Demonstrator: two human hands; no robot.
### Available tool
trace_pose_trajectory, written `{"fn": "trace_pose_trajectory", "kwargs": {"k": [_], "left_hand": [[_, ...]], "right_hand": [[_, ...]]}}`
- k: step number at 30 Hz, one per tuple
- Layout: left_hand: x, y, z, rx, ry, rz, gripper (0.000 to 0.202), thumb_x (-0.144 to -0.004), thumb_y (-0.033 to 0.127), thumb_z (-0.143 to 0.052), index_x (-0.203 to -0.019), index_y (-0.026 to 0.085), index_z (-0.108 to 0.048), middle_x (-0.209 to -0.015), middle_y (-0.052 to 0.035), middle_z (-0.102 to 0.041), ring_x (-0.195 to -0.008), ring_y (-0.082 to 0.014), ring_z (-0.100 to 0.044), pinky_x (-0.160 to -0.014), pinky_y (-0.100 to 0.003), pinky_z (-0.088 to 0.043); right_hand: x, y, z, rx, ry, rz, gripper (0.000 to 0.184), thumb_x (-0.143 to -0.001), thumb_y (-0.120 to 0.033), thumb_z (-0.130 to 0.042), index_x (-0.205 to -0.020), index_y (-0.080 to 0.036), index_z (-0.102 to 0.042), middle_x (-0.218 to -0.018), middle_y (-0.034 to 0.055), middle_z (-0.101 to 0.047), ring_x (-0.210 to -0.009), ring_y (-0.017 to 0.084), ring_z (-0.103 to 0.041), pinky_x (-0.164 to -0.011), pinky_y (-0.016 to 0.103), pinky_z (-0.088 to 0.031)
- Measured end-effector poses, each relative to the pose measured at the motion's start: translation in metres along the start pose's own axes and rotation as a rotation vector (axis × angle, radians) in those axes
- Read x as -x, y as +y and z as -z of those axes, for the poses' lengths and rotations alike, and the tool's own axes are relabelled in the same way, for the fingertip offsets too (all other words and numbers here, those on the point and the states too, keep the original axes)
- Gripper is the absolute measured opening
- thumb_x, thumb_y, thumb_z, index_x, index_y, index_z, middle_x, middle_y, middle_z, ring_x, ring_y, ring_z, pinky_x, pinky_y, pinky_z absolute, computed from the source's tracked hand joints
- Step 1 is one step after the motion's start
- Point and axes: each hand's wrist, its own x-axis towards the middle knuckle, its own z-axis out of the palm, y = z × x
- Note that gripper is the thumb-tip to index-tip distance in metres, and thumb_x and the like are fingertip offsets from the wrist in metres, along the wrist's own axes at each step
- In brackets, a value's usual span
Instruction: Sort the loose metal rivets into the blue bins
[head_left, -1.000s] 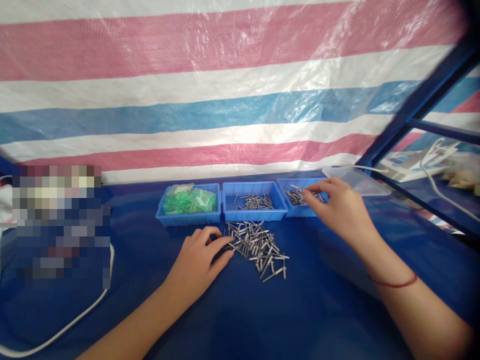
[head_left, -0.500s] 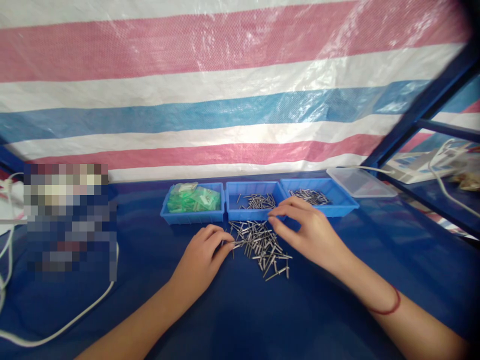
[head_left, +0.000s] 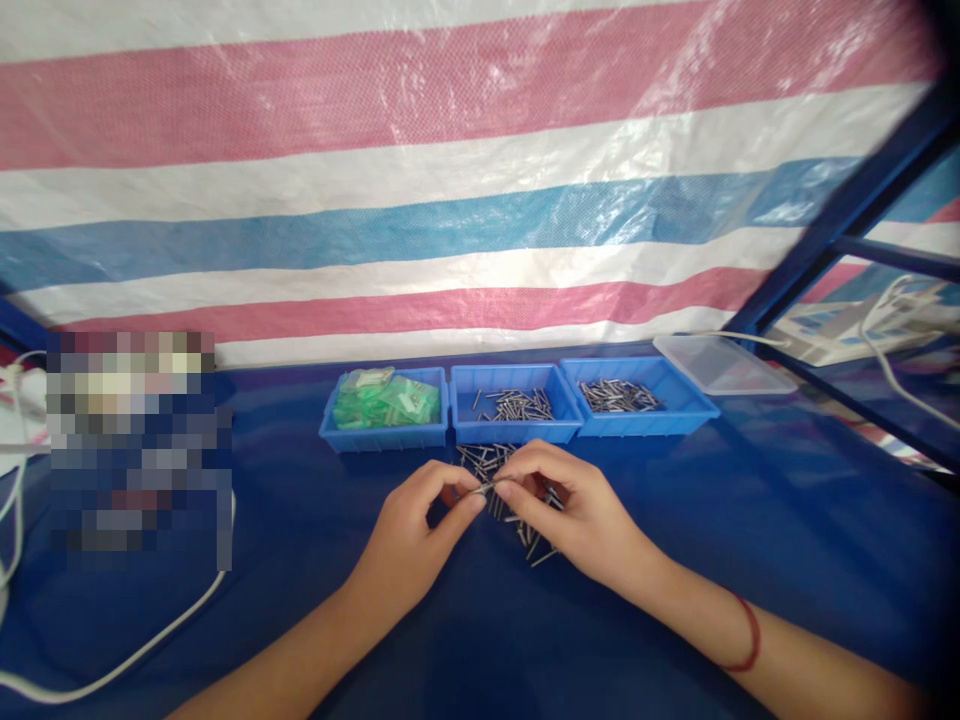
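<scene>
Over the near part of a pile of metal blind rivets (head_left: 525, 530), my two hands meet fingertip to fingertip. My left hand (head_left: 416, 530) is closed in a pinch on a rivet (head_left: 486, 487) that bridges the small gap between the hands. Thumb and forefinger of my right hand (head_left: 570, 500) pinch at the other side of this gap; whether they grip the same rivet or another one I cannot make out. My right hand hides much of the pile. Just behind the hands stands the middle blue bin (head_left: 517, 432), with more rivets inside.
To the left is a blue bin (head_left: 386, 437) of green plastic packets. A right blue bin (head_left: 637, 425) holds more rivets, beside a clear lid (head_left: 724, 365). A white cable (head_left: 142, 645) curves along the left; a striped sheet (head_left: 450, 230) hangs behind.
My right hand has come down and left from the front of the middle bin to my left hand. My left hand, still pinching, has shifted slightly right.
</scene>
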Motion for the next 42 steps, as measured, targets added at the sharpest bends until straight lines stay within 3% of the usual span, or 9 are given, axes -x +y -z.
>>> {"fn": "trace_pose_trajectory", "kwargs": {"k": [6, 13, 18, 21, 25, 29, 32, 36, 42], "left_hand": [[0.0, -0.001, -0.001, -0.004, -0.007, 0.008, 0.009, -0.088, 0.025, -0.058, -0.089, 0.02, -0.065, -0.081, 0.0011, -0.064, -0.073, -0.0131, -0.057, -0.07, -0.024, -0.042], [0.001, 0.0, 0.001, -0.038, 0.077, -0.045, 0.007, -0.087, 0.022, -0.058, -0.084, 0.02, -0.063, -0.077, 0.0015, -0.062, -0.07, -0.0125, -0.054, -0.066, -0.023, -0.042], [0.002, 0.001, 0.003, -0.102, 0.055, -0.074, 0.007, -0.088, 0.024, -0.057, -0.091, 0.02, -0.061, -0.081, 0.0006, -0.061, -0.073, -0.0136, -0.056, -0.069, -0.024, -0.044], [0.002, -0.001, 0.005, -0.206, 0.012, -0.1, 0.018, -0.088, 0.028, -0.057, -0.104, 0.022, -0.059, -0.09, -0.0012, -0.062, -0.081, -0.016, -0.057, -0.077, -0.028, -0.045], [0.002, -0.006, 0.007, -0.402, -0.047, -0.15, 0.023, -0.089, 0.035, -0.056, -0.107, 0.022, -0.061, -0.102, -0.005, -0.061, -0.095, -0.0214, -0.057, -0.086, -0.035, -0.044], [0.002, -0.012, 0.006, -0.55, -0.117, -0.176, 0.023, -0.088, 0.038, -0.056, -0.107, 0.026, -0.064, -0.103, -0.0047, -0.061, -0.091, -0.0219, -0.057, -0.081, -0.037, -0.045], [0.002, -0.015, 0.005, -0.577, -0.141, -0.2, 0.021, -0.091, 0.032, -0.053, -0.108, 0.027, -0.064, -0.103, -0.0041, -0.061, -0.089, -0.0204, -0.058, -0.077, -0.034, -0.044], [0.002, -0.013, 0.006, -0.583, -0.138, -0.212, 0.023, -0.093, 0.022, -0.047, -0.11, 0.024, -0.063, -0.099, -0.004, -0.064, -0.087, -0.0192, -0.059, -0.076, -0.032, -0.044], [0.001, -0.013, 0.005, -0.612, -0.151, -0.188, 0.02, -0.093, 0.022, -0.047, -0.104, 0.022, -0.064, -0.095, -0.004, -0.066, -0.086, -0.0202, -0.06, -0.074, -0.032, -0.043]], "right_hand": [[-0.001, -0.001, 0.001, -0.014, -0.016, 0.037, 0.008, -0.086, -0.021, -0.058, -0.081, -0.02, -0.064, -0.077, 0.0026, -0.058, -0.066, 0.013, -0.052, -0.059, 0.025, -0.043], [-0.002, 0.0, 0.002, 0.026, -0.039, 0.076, 0.009, -0.085, -0.015, -0.058, -0.085, -0.02, -0.065, -0.077, 0.0023, -0.06, -0.067, 0.013, -0.054, -0.059, 0.024, -0.044], [-0.005, -0.003, 0.006, 0.14, -0.059, 0.15, 0.012, -0.086, -0.014, -0.056, -0.085, -0.02, -0.066, -0.079, 0.0036, -0.064, -0.075, 0.015, -0.059, -0.068, 0.028, -0.047], [-0.011, -0.002, 0.024, 0.279, 0.052, 0.176, 0.011, -0.087, -0.019, -0.055, -0.085, -0.02, -0.066, -0.083, 0.0048, -0.065, -0.078, 0.017, -0.06, -0.072, 0.03, -0.048], [-0.022, 0.011, 0.065, 0.588, 0.283, 0.107, 0.011, -0.084, -0.023, -0.057, -0.081, -0.02, -0.067, -0.08, 0.0039, -0.066, -0.076, 0.019, -0.06, -0.072, 0.031, -0.047], [-0.028, 0.032, 0.104, 0.909, 0.428, -0.011, 0.013, -0.081, -0.025, -0.058, -0.08, -0.019, -0.069, -0.077, 0.0041, -0.067, -0.073, 0.021, -0.061, -0.069, 0.032, -0.045], [-0.029, 0.043, 0.117, 1.054, 0.474, -0.082, 0.016, -0.08, -0.029, -0.058, -0.081, -0.019, -0.071, -0.077, 0.0049, -0.068, -0.072, 0.023, -0.062, -0.066, 0.032, -0.044], [-0.029, 0.041, 0.109, 1.029, 0.456, -0.015, 0.019, -0.082, -0.03, -0.056, -0.083, -0.019, -0.071, -0.074, 0.0049, -0.067, -0.069, 0.022, -0.061, -0.067, 0.033, -0.044], [-0.024, 0.018, 0.07, 0.829, 0.203, 0.194, 0.018, -0.087, -0.028, -0.053, -0.084, -0.019, -0.068, -0.076, 0.0059, -0.066, -0.073, 0.022, -0.058, -0.074, 0.037, -0.044]]}}
